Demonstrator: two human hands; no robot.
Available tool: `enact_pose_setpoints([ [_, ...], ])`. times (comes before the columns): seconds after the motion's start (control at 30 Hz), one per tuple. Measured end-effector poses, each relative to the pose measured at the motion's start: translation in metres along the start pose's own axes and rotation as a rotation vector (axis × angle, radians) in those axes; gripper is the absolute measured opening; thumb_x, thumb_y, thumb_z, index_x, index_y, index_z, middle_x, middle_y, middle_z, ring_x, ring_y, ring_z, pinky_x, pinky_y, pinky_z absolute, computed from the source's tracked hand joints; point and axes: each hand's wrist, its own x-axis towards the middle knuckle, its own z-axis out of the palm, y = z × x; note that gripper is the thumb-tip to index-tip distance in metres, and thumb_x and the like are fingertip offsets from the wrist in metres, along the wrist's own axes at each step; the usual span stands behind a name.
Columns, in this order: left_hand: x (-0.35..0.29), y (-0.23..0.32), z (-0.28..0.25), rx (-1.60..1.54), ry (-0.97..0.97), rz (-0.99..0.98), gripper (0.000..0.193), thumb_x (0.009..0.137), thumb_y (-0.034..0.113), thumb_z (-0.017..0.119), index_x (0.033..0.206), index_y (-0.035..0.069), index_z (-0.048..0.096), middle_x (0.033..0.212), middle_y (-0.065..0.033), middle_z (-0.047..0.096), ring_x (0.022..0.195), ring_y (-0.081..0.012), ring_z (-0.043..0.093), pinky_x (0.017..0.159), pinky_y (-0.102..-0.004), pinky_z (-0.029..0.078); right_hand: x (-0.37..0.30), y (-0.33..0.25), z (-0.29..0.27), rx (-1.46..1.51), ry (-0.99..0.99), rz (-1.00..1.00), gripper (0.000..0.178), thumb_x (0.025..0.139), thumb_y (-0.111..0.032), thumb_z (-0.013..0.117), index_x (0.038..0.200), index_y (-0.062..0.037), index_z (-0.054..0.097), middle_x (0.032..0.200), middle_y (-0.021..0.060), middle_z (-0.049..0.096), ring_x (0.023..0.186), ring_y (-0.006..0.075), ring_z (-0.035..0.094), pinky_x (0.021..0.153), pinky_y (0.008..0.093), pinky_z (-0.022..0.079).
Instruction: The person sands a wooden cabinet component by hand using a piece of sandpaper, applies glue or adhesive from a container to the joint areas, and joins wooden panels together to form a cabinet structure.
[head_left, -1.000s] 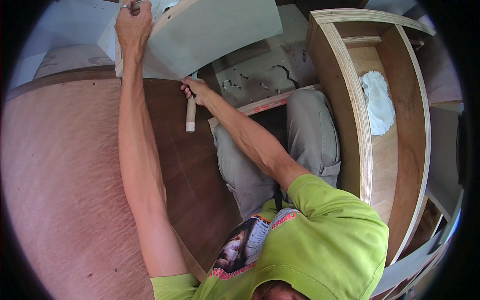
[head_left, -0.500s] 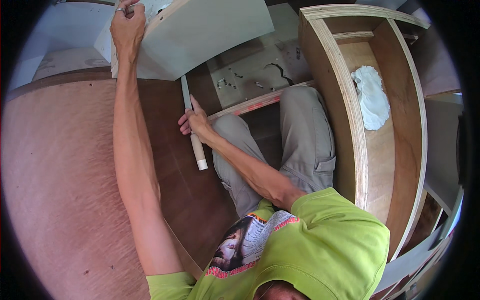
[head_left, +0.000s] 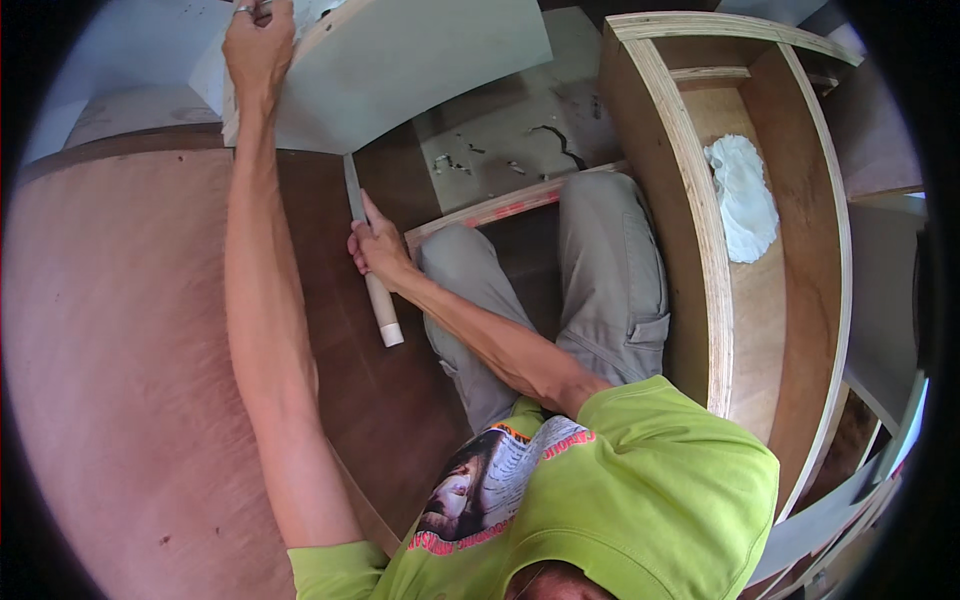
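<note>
My right hand point(head_left: 377, 248) is wrapped around a long, straight hand tool, with one finger stretched along it. The tool has a narrow grey blade point(head_left: 353, 185) and a pale round handle point(head_left: 381, 305) with a white end. Its blade points away from me and meets the lower edge of a grey-white panel point(head_left: 420, 75), where its tip is hidden. Up at the top left, my left hand point(head_left: 258, 45) is closed at the panel's left end, a ring on one finger. The picture's top edge cuts off its fingertips, so what they grip cannot be made out.
On the right stands an open plywood frame point(head_left: 690, 160) with a crumpled white cloth-like lump point(head_left: 742, 200) inside. A large reddish-brown board point(head_left: 120, 340) fills the left. Small scraps and a dark strip point(head_left: 565, 145) lie beyond my knees, past a wooden rail point(head_left: 500, 205).
My right hand and the tool have shifted slightly left, and the blade meets the panel's edge further left. My left hand sits slightly higher in the picture, still closed at the panel's end.
</note>
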Motion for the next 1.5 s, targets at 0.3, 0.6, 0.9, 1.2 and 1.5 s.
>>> enact_pose_setpoints([
  [0.3,-0.006,0.004,-0.012,0.078,0.020,0.058,0.028,0.089,0.018,0.055,0.108,-0.001,0.064,0.086,-0.0123,0.066,0.079,-0.0203,0.061,0.075,-0.0320,0.049,0.009,0.016,0.001,0.114,0.063,0.026,0.063,0.099,-0.008,0.038,0.156,-0.0244,0.015,0.070,0.0027,0.050,0.048,0.0090,0.043,0.041,0.0252,0.041],
  [0.6,-0.006,0.001,-0.010,0.031,-0.001,0.025,0.028,0.091,0.018,0.054,0.109,-0.001,0.064,0.084,-0.0109,0.065,0.079,-0.0193,0.061,0.073,-0.0312,0.049,0.014,0.011,0.010,0.097,-0.015,0.001,0.065,0.099,-0.007,0.038,0.156,-0.0202,0.011,0.071,0.0028,0.048,0.048,0.0095,0.042,0.041,0.0259,0.040],
  [0.9,0.000,-0.006,-0.002,0.055,0.033,0.089,0.030,0.092,0.021,0.055,0.109,-0.001,0.064,0.083,-0.0096,0.063,0.075,-0.0189,0.058,0.069,-0.0315,0.048,0.017,0.009,0.011,0.127,0.057,0.010,0.067,0.098,-0.006,0.037,0.157,-0.0210,0.009,0.069,0.0027,0.048,0.048,0.0095,0.042,0.041,0.0262,0.040],
  [1.2,0.008,-0.017,-0.005,0.012,-0.079,0.006,0.033,0.089,0.026,0.061,0.115,0.007,0.066,0.094,-0.0090,0.073,0.096,-0.0159,0.068,0.086,-0.0268,0.048,0.028,0.009,0.000,0.142,0.022,-0.005,0.065,0.098,-0.006,0.037,0.156,-0.0250,0.014,0.069,0.0019,0.047,0.048,0.0091,0.042,0.041,0.0252,0.040],
  [1.5,0.003,0.002,0.002,-0.008,-0.019,0.041,0.026,0.091,0.017,0.054,0.108,-0.001,0.064,0.076,-0.0060,0.060,0.068,-0.0139,0.054,0.063,-0.0283,0.046,0.047,0.000,0.009,0.127,0.077,0.045,0.066,0.098,-0.006,0.037,0.156,-0.0250,0.012,0.069,0.0022,0.048,0.048,0.0099,0.042,0.042,0.0262,0.042],
])
